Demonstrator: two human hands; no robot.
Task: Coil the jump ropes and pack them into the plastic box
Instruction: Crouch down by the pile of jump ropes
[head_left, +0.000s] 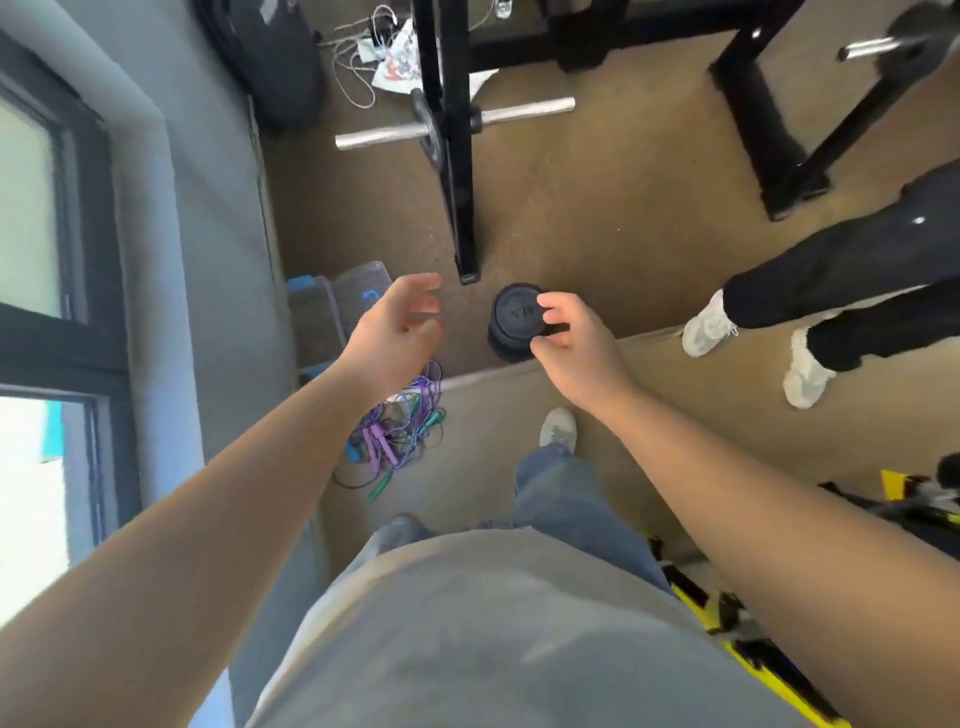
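Observation:
A tangled heap of jump ropes (397, 434) in purple, green and blue lies on the brown floor by the wall. Behind it stands a clear plastic box (317, 325) with blue latches, its lid (363, 288) leaning beside it. My left hand (397, 330) hovers above the ropes and in front of the box, fingers loosely spread, holding nothing. My right hand (569, 345) floats further right, over a black dumbbell (514, 322), fingers loosely curled and empty; I cannot tell whether it touches the dumbbell.
A black rack leg (460, 182) ends just beyond my hands, with a barbell (452, 122) behind it. Another person's legs and white shoes (709, 325) stand at right. Yellow-black gear (737, 613) lies at lower right. A wall and window run along the left.

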